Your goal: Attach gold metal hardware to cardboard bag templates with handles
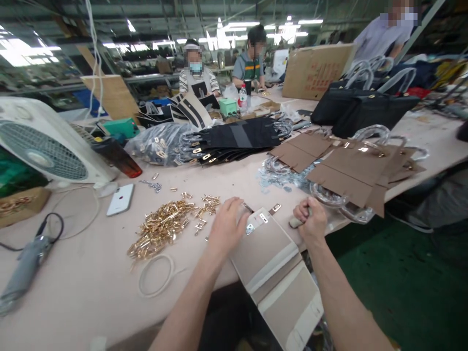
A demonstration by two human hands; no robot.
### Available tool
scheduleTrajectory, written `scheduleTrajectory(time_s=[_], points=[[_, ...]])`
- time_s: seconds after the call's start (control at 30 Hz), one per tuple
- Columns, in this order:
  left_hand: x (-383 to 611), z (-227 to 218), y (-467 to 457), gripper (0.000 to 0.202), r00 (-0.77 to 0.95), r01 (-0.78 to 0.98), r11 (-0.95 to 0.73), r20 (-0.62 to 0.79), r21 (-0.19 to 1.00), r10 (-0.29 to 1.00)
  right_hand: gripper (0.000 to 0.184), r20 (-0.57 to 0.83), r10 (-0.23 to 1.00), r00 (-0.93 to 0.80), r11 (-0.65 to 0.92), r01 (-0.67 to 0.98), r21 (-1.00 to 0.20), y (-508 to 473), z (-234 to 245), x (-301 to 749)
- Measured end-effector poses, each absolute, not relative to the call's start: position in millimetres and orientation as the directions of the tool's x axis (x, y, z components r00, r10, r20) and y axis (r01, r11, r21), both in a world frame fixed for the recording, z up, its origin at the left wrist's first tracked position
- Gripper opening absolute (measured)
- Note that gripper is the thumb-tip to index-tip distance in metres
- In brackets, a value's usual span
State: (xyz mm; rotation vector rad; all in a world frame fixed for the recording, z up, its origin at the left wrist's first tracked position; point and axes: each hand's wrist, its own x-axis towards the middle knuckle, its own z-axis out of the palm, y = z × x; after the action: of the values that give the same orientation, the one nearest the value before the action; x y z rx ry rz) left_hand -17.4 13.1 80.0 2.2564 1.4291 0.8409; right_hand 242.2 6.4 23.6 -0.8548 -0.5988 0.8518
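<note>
A beige-brown bag panel (270,246), its inner side up, lies over the table's front edge and hangs down toward me. My left hand (229,223) grips its upper left edge, thumb on the panel and fingers curled at the side. Near the panel's top are a white-and-silver plate (258,221) and a strap tab with a gold clasp plate (275,208). To the right of the panel, my right hand (310,219) is closed around a short, thick tool handle (295,222); the tool's working end is hidden. Left of my left hand lies a pile of small gold metal fittings (161,226).
Brown bag panels with wrapped handles (351,170) lie at right, near small silver pieces (283,178). Stacked black panels (237,136) are ahead. At left are a phone (120,200), tape roll (156,275), grey power tool (27,268) and fan (44,141). Co-workers are beyond.
</note>
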Motion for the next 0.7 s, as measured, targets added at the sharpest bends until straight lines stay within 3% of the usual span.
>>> scheduleTrajectory(time_s=[0.13,0.4,0.7], points=[[-43.8,72.6,-11.0,0.025,0.162,0.673,-0.416,0.427,0.611,0.890,0.033,0.143,0.827,0.543,0.377,-0.347,-0.859,6.6,22.2,239.0],[-20.7,39.7,-40.0,0.023,0.224,0.697,-0.424,0.386,0.579,0.895,0.039,0.229,0.831,0.506,0.347,-0.151,-0.926,1.1,32.4,222.3],[-13.4,28.2,-26.7,0.020,0.194,0.702,-0.424,0.420,0.572,0.887,0.032,0.158,0.948,0.276,0.255,-0.367,-0.894,-5.4,64.3,194.7]])
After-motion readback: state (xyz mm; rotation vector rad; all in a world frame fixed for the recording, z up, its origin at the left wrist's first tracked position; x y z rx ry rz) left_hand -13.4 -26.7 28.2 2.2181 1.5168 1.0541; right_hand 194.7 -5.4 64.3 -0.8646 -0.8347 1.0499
